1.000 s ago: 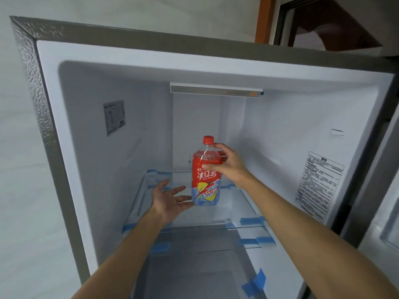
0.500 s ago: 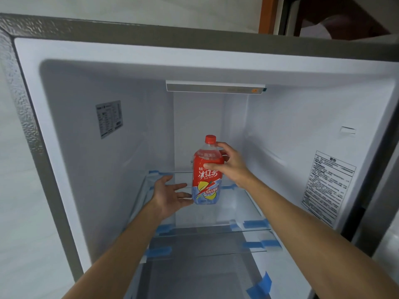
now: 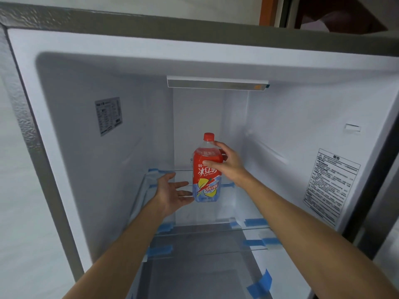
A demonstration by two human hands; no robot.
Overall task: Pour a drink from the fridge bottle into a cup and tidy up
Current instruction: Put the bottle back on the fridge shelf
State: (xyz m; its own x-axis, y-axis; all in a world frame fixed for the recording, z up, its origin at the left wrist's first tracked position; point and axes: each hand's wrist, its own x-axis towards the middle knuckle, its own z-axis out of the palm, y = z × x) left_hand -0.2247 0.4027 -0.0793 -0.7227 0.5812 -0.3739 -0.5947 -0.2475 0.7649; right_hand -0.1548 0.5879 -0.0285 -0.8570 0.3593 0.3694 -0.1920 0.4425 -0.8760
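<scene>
Bottle (image 3: 206, 175) of red iced tea, cap on, is upright deep inside the open fridge (image 3: 302, 126), over the glass shelf (image 3: 237, 209). The right hand (image 3: 228, 164) grips its shoulder. The left hand (image 3: 170, 194) is spread, straight fingers (image 3: 183, 184) at the bottle's lower left side, touching or nearly so.

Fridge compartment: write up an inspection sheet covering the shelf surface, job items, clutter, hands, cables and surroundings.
Surface: glass shelf, with blue tape strips at its edges.
Job's things: ice tea bottle upright, red cap on; no cup seen.
Clutter: nothing seen.
Hands: right hand grips the bottle's shoulder; left hand open, fingertips at the bottle's base.
Cables: nothing seen.
Surroundings: open fridge; sticker on its left wall, warning label on its right wall, light bar above.
</scene>
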